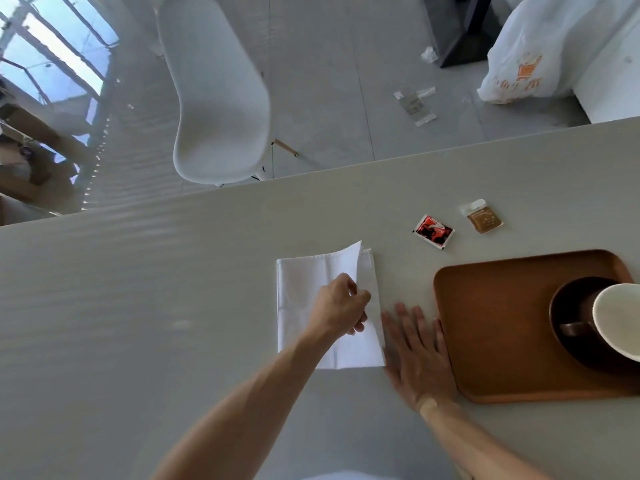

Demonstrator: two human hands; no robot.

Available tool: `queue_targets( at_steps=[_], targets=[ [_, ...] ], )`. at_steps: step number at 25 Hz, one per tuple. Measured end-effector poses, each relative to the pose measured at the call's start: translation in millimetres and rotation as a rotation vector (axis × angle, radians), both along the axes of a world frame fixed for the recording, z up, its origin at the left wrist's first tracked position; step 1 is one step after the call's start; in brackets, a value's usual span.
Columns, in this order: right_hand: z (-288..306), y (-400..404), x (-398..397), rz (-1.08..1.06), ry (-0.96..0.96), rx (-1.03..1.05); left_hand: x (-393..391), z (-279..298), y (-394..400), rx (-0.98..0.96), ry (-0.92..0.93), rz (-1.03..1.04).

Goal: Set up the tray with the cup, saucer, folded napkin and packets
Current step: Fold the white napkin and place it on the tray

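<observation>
A white napkin (301, 292) lies folded on the pale table, its top right flap lifted. My left hand (337, 308) pinches the napkin's upper layer near its right side. My right hand (417, 355) lies flat with straight fingers on the table, against the napkin's right edge and close to the tray. The brown wooden tray (491, 327) sits to the right. On it stands a dark saucer (568, 306) with a cup (620, 320), white inside, partly cut off by the frame. A red packet (433, 232) and a tan packet (482, 218) lie on the table beyond the tray.
The table's far edge (311, 174) runs diagonally across the view. Beyond it stand a white chair (214, 95), a white plastic bag (540, 53) and scraps of litter (414, 103) on the floor. Bare tabletop stretches to the left of the napkin.
</observation>
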State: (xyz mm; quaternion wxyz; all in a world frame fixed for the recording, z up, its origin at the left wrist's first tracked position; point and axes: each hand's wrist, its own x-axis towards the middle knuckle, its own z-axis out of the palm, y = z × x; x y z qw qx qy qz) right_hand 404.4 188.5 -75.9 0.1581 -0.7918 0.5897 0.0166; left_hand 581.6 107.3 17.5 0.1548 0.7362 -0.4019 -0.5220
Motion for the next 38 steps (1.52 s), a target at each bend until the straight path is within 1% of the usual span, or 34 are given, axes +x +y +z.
queue_targets(
  at_steps=[2,7,11,12,16,18,21,23,26,27,29,31,32,35,38],
  targets=[
    [0,1,-1,0.020,-0.009,-0.017,-8,-11,-4,0.026,-0.038,-0.003],
    [1,2,1,-0.021,-0.047,-0.036,-22,-25,-7,0.068,-0.150,-0.079],
    [2,-1,1,-0.029,-0.053,-0.041,-27,-29,-1,0.042,-0.299,-0.141],
    [3,0,1,-0.036,-0.058,-0.044,-27,-30,2,0.019,-0.303,-0.154],
    [3,1,1,-0.037,-0.079,-0.067,-13,-35,25,-0.086,-0.175,-0.200],
    [4,1,2,-0.025,-0.084,-0.089,2,-38,43,-0.165,-0.183,-0.219],
    [4,2,1,-0.017,-0.135,-0.130,29,-43,68,-0.335,-0.264,-0.271],
    [7,-1,7,-0.095,-0.210,-0.149,47,-43,81,-0.413,-0.317,-0.258],
    [18,-13,27,-0.335,-0.349,-0.204,63,-45,89,-0.491,-0.393,-0.204],
    [24,-16,39,-0.337,-0.373,-0.223,66,-46,90,-0.530,-0.428,-0.210],
    [33,-22,65,-0.165,-0.318,-0.241,63,-48,87,-0.620,-0.507,-0.273],
    [34,-26,86,0.042,-0.195,-0.181,57,-52,81,-0.668,-0.582,-0.349],
    [31,-28,92,0.104,-0.138,-0.146,54,-56,79,-0.663,-0.604,-0.384],
    [20,-36,93,0.132,-0.036,-0.097,54,-68,75,-0.619,-0.639,-0.438],
    [9,-37,90,0.128,-0.032,-0.099,59,-81,75,-0.597,-0.641,-0.455]
  ],
)
